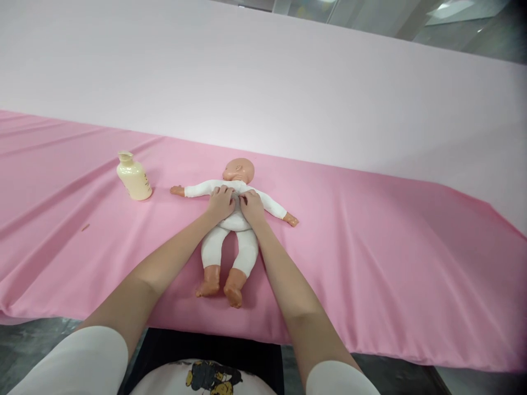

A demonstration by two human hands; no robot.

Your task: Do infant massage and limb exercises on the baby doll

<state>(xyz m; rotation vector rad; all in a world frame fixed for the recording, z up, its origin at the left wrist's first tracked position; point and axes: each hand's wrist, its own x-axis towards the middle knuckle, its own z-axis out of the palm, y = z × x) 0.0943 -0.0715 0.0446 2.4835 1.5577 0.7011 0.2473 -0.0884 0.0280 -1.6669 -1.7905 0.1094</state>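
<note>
Fingers [224, 190] bent, grip unclear, you rest your left hand [221, 204] and right hand [252, 206] on a doll [235, 221] lying on the pink-draped bench [370, 258] near a bottle [135, 179].

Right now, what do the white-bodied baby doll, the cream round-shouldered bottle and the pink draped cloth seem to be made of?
Doll: its matte white body is probably fabric; the smooth, slightly shiny head and feet suggest vinyl. Bottle: likely glossy plastic, judging by its highlights. Cloth: matte-looking textile, given its soft folds; fibre unclear.

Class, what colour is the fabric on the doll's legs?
White; the doll shows best in the head view.
</note>
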